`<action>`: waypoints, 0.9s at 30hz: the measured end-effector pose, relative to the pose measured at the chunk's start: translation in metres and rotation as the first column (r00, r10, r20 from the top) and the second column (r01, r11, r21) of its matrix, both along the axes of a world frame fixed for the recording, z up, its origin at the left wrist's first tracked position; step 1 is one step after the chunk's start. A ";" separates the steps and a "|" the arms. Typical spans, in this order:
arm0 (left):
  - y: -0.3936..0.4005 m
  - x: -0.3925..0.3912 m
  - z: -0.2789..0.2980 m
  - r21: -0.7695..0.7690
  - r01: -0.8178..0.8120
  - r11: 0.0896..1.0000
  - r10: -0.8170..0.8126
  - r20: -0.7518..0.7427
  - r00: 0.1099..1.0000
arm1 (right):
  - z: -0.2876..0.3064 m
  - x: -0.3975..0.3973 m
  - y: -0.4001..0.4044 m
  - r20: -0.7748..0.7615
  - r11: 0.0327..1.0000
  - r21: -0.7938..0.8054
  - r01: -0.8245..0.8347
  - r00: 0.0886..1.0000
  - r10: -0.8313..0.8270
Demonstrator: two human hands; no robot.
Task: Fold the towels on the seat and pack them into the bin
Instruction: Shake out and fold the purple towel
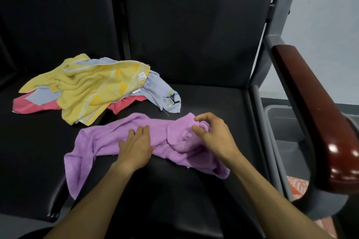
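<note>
Lying crumpled across the black seat (204, 87), the purple towel (108, 137) has the left hand (136, 145) pressed flat on its middle with straight fingers, while the right hand (211, 136) hovers over its bunched end, fingers loosely curled, gripping nothing. Beyond the left hand sits a heap: yellow towel (81, 87), light blue towel (159, 89), pink towel (25, 105). Right of the right hand, past the wooden armrest (310, 106), stands a grey bin (281, 120)
</note>
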State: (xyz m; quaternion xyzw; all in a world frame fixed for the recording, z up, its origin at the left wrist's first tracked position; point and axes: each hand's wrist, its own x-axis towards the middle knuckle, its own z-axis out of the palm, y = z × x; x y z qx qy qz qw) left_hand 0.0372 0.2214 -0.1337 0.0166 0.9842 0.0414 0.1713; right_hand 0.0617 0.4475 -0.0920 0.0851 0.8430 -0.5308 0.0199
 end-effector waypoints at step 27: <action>0.029 0.003 0.037 0.935 -0.077 0.346 0.199 0.007 0.980 | 0.000 0.001 0.004 -0.029 0.997 0.073 -0.025 0.999 0.027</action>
